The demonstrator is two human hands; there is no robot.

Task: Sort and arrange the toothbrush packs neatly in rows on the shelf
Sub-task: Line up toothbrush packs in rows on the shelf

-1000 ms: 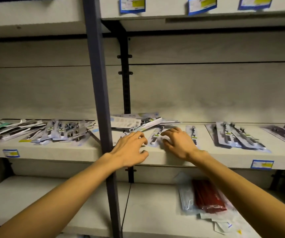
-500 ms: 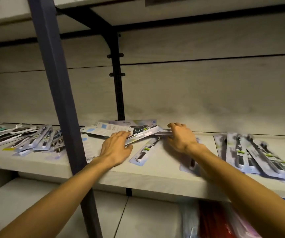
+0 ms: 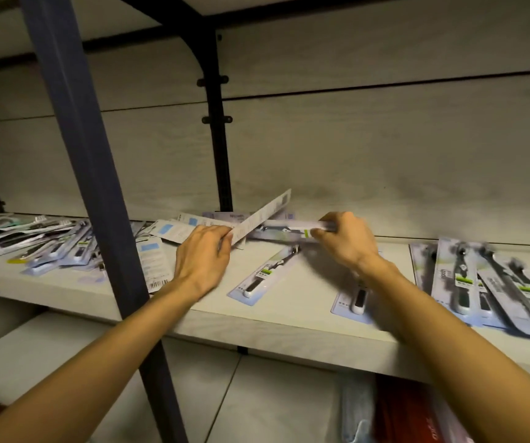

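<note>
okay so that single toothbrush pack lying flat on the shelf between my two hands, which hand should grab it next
Probably neither right away: both hold packs. The left hand grips a tilted pack; the right hand holds another pack. Once freed, the left looks better placed, nearer the flat pack.

I see the shelf [image 3: 289, 327] split by a post [image 3: 97, 199] in front. Left of the post lies a heap of packs [image 3: 30, 244]. Behind my left hand [image 3: 203, 260] sits a loose pile [image 3: 222, 219] against the back wall — one tilted pack [image 3: 260, 219] rises from that hand toward the right. My right hand [image 3: 347, 241] holds a pack [image 3: 292, 224] above the pile. Between my hands lies a single pack [image 3: 267, 273]; another [image 3: 353, 298] lies partly under my right wrist — a row [image 3: 487, 279] lies far right.
</note>
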